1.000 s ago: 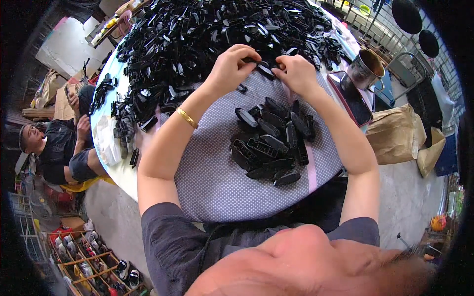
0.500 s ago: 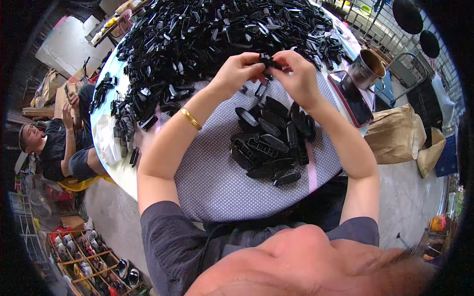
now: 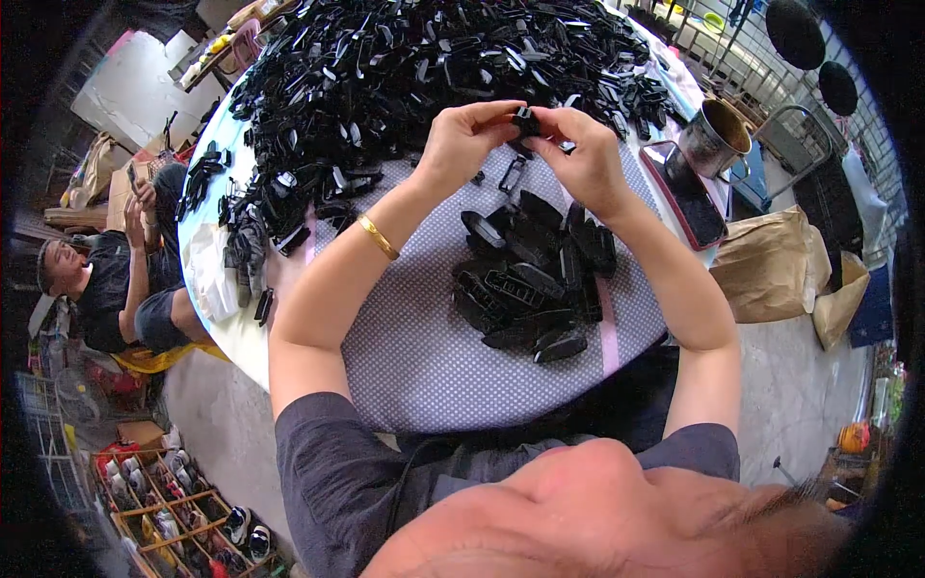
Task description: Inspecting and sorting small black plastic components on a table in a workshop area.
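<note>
Between the fingertips of both hands is a small black plastic part (image 3: 524, 120), partly covered by the fingers. My left hand (image 3: 466, 144) pinches it from the left, my right hand (image 3: 584, 154) from the right. Beyond them spreads a large heap of black plastic parts (image 3: 385, 77). Nearer to me, between my forearms, lies a smaller pile of long, oval-ended black plastic pieces (image 3: 530, 279). One loose rectangular black frame piece (image 3: 513, 174) rests on the cloth just below my hands.
A patterned grey cloth (image 3: 414, 356) covers the near part of the round table. At the right stand a phone (image 3: 686, 193) and a metal mug (image 3: 715, 137), with brown paper bags (image 3: 766, 260) beyond the edge. A seated person (image 3: 106, 279) is at the left, near a shoe rack (image 3: 173, 511).
The small black part has turned between my fingertips and now shows a more upright, compact outline. My left wrist has shifted slightly to the right; the piles look the same.
</note>
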Demonstrator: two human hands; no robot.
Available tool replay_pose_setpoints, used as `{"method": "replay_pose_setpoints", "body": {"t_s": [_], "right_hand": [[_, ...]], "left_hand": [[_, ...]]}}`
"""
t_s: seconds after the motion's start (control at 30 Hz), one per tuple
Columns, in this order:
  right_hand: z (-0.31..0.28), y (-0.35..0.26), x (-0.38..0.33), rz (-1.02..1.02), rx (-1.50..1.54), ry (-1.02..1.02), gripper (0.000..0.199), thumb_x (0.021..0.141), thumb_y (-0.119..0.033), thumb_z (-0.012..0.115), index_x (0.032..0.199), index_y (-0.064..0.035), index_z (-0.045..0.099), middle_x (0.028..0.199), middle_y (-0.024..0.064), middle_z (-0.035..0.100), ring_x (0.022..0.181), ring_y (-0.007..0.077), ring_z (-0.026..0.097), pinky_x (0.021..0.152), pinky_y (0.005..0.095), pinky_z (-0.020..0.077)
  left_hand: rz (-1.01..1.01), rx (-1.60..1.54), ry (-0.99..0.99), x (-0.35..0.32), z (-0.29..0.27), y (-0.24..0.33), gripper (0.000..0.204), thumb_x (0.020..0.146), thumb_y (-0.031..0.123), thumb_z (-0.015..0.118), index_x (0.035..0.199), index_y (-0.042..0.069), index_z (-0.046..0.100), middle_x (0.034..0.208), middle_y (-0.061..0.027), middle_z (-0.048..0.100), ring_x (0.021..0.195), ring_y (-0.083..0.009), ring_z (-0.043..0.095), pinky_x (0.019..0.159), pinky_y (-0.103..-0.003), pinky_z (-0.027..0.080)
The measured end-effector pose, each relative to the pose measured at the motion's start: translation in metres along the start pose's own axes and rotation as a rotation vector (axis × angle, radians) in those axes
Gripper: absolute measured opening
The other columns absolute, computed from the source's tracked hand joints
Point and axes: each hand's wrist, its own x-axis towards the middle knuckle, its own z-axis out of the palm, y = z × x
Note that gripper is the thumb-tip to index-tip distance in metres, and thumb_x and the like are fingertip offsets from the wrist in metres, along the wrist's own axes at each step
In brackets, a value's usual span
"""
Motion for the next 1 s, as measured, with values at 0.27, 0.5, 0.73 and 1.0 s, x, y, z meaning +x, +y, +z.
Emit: {"method": "replay_pose_setpoints", "body": {"t_s": [0.27,0.5,0.73,1.0], "right_hand": [[0.004,-0.002,-0.001,-0.148,-0.16,0.023,0.021,0.071,-0.006,0.07,0.089,0.0006,0.061,0.082,0.0094,0.061,0.073,0.0183,0.061,0.063,0.0258,0.0494],[0.002,0.007,-0.002,0.234,0.268,-0.188,0.03,0.074,-0.019,0.069,0.093,0.0028,0.061,0.081,0.0141,0.062,0.071,0.0193,0.06,0.064,0.0289,0.0467],[0.002,0.009,-0.003,0.132,0.1,-0.2,0.033,0.071,-0.018,0.071,0.096,-0.0008,0.061,0.084,0.0164,0.061,0.075,0.0256,0.059,0.065,0.0308,0.0466],[0.002,0.021,0.0,0.163,-0.103,-0.703,0.035,0.067,-0.012,0.066,0.101,-0.0061,0.058,0.086,0.011,0.061,0.087,0.0305,0.055,0.078,0.0378,0.0448]], "left_hand": [[-0.001,0.034,0.135,-0.009,0.02,0.016,0.025,0.08,0.005,0.061,0.103,-0.004,0.06,0.089,-0.0085,0.066,0.079,-0.0082,0.059,0.072,-0.02,0.048],[-0.018,-0.049,0.0,-0.004,0.006,0.023,0.021,0.081,0.003,0.059,0.101,-0.003,0.062,0.092,-0.007,0.064,0.082,-0.01,0.057,0.076,-0.022,0.046],[0.014,-0.022,0.003,-0.006,0.005,0.027,0.021,0.08,0.0,0.059,0.1,-0.003,0.062,0.092,-0.0081,0.065,0.082,-0.0114,0.059,0.075,-0.022,0.048],[0.044,0.368,-0.476,-0.008,-0.001,0.049,0.032,0.067,0.004,0.072,0.098,0.002,0.063,0.087,-0.0081,0.066,0.079,-0.0111,0.06,0.073,-0.026,0.049]]}}
